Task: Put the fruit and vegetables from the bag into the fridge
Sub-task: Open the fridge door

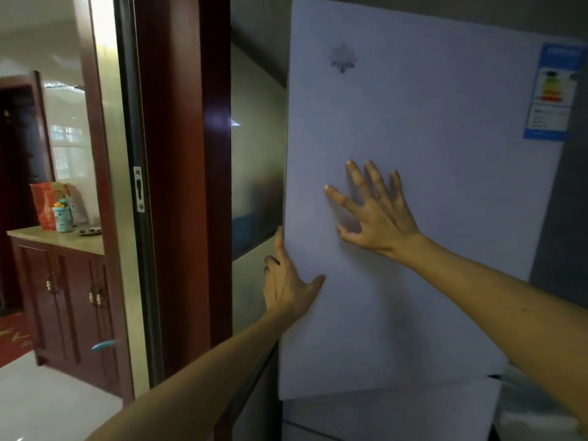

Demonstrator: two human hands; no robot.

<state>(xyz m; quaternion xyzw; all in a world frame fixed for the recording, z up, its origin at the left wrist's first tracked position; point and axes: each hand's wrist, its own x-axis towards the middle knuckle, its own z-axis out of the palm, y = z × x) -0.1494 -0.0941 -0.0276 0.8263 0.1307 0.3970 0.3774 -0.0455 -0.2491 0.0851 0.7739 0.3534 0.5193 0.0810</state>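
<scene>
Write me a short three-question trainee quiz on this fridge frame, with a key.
1. True or false: the right hand lies flat, fingers spread, on the front of the upper fridge door.
2. Multiple choice: where is the left hand? A) gripping the door's left edge, thumb on the front; B) on the wooden door frame; C) hanging free of the fridge.
3. Fill in: the energy label sits at the door's upper ___ corner.

Key: 1 true; 2 A; 3 right.
</scene>
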